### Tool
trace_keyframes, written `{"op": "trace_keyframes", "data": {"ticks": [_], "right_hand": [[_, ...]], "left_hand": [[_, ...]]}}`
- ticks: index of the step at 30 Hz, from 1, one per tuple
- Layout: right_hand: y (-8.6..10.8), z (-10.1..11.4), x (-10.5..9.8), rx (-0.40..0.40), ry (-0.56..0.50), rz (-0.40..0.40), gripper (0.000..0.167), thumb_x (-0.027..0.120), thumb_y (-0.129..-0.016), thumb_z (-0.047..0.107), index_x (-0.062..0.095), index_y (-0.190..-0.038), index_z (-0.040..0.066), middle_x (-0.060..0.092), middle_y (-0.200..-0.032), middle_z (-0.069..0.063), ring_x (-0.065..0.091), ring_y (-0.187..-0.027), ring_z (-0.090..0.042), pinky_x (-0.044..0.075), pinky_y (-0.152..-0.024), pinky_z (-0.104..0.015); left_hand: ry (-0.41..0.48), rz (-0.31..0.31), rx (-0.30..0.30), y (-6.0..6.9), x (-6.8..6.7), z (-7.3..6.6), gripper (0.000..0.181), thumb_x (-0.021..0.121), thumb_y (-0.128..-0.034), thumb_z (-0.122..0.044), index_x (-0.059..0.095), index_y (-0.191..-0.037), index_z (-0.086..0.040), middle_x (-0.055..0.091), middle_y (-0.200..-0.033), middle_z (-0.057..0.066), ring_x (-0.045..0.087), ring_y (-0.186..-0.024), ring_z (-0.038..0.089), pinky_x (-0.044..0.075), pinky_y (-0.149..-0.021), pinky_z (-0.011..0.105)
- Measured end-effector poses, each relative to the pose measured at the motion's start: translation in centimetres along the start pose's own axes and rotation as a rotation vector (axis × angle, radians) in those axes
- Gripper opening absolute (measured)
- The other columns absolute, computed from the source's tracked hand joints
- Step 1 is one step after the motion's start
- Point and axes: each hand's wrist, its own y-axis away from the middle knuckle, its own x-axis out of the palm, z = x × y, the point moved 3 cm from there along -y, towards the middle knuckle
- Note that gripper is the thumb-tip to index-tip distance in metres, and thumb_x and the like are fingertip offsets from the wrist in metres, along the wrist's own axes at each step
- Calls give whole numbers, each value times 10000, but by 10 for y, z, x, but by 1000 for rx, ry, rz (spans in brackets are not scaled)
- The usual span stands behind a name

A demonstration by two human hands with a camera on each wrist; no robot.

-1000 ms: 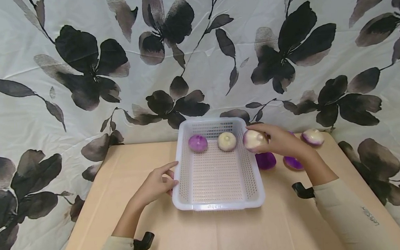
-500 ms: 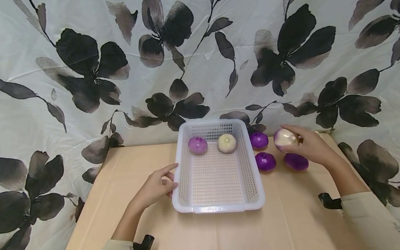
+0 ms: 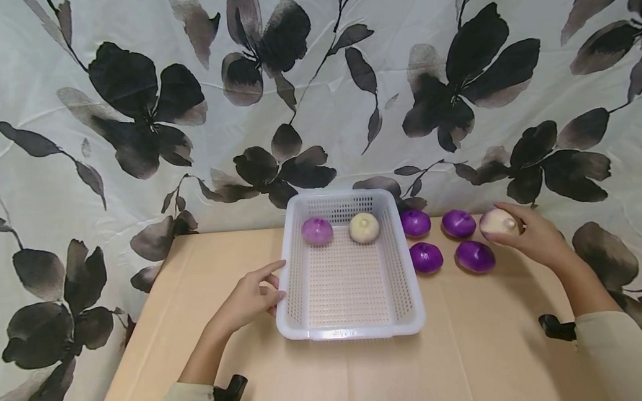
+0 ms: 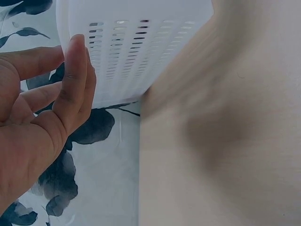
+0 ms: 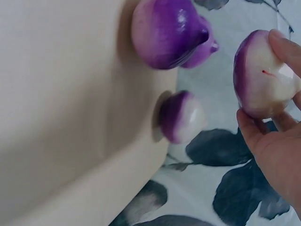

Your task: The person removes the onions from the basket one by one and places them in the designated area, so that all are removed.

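Observation:
In the head view my right hand [image 3: 539, 241] grips a white-and-purple onion [image 3: 498, 223] at the far right. The right wrist view shows this onion [image 5: 263, 77] raised above the table, with thumb and fingers around it. Another onion [image 5: 182, 117], half purple and half white, sits on the table beyond it; the held one hides it from the head view. My left hand [image 3: 249, 297] pinches the left rim of a white plastic basket [image 3: 355, 333]. Inside the basket, towards the back, lie a purple onion [image 3: 317, 231] and a whitish onion [image 3: 364, 227].
Several dark purple onions, such as the near one [image 3: 474, 257], are grouped on the table right of the basket. A floral cloth [image 3: 347, 99] hangs behind the wooden table [image 3: 389, 376]. Black wrist mounts sit on both forearms.
My right hand has carried its onion from the basket's right rim to the far right, bringing the purple onions into sight. The left hand and basket have stayed put.

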Motion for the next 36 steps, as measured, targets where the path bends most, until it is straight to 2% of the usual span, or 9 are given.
{"op": "trace_keyframes", "data": {"ticks": [9, 13, 18, 27, 32, 36], "right_hand": [[6, -35, -2, 41, -5, 9, 878, 726, -960, 372, 282, -1585, -54, 292, -1524, -454, 288, -1357, -677, 291, -1025, -833], [6, -54, 1, 100, 30, 11, 917, 696, -970, 430, 240, -1585, -75, 297, -1499, -478, 301, -1327, -695, 292, -1018, -839], [9, -71, 8, 176, 47, 19, 954, 692, -956, 487, 256, -1545, -124, 337, -1461, -489, 364, -1291, -672, 349, -1016, -805], [14, -85, 13, 220, 82, 67, 931, 632, -994, 483, 219, -1541, -148, 301, -1424, -534, 330, -1270, -706, 316, -1032, -824], [17, -89, 16, 257, 73, 63, 943, 638, -982, 498, 243, -1474, -203, 354, -1382, -509, 410, -1217, -651, 379, -1013, -773], [19, -93, 19, 286, 60, 82, 960, 619, -987, 520, 223, -1462, -214, 367, -1365, -497, 447, -1180, -619, 417, -998, -742]], "left_hand": [[5, 2, 3, -1, 0, -2, 666, 659, -945, 15, 403, -1560, -4, 560, -1098, 212, 693, -773, 205, 653, -658, 474], [7, 2, 3, -1, 0, -4, 665, 654, -946, 17, 401, -1561, -4, 559, -1102, 218, 696, -780, 211, 656, -648, 441], [7, -6, -3, -2, 1, -3, 665, 654, -943, 16, 406, -1559, -9, 561, -1098, 213, 697, -780, 201, 651, -629, 376], [1, -1, -1, -2, 1, -1, 662, 647, -945, 17, 402, -1560, -4, 564, -1095, 209, 693, -755, 195, 651, -631, 385], [0, -5, -4, -2, 1, -3, 658, 642, -947, 15, 405, -1560, -10, 563, -1098, 205, 694, -756, 206, 654, -644, 434], [7, -6, -3, -2, 1, -5, 662, 652, -944, 17, 404, -1557, 3, 564, -1096, 210, 686, -753, 208, 648, -630, 402]]}}
